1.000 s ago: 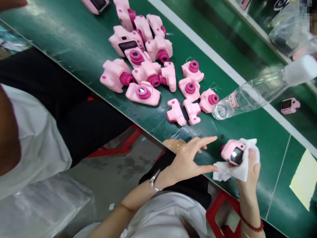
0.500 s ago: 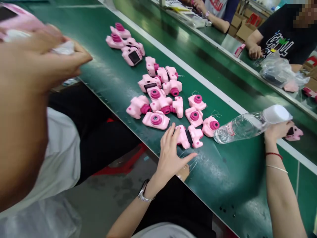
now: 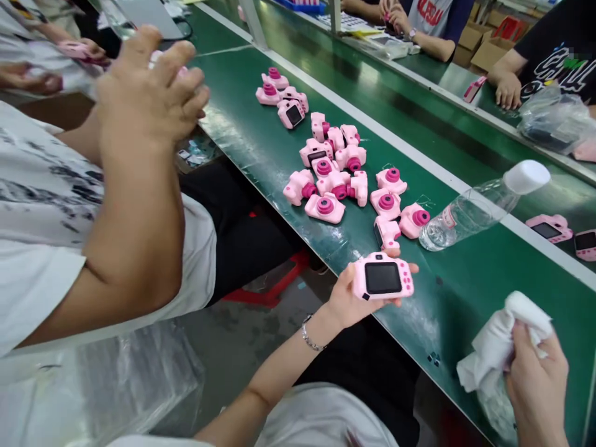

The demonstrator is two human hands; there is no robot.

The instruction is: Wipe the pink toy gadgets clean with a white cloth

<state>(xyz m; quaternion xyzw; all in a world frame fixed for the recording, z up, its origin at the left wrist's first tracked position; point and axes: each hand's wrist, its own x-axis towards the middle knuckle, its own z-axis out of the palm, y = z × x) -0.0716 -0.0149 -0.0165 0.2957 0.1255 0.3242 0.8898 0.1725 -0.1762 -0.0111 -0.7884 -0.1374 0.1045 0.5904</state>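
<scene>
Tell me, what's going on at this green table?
Someone is handling a pink camera: their left hand holds it with the screen facing up, and their right hand grips a bunched white cloth. More pink cameras lie in a loose cluster on the table, with a clear bottle beside the nearest ones. To the left, a co-worker's hand is raised.
</scene>
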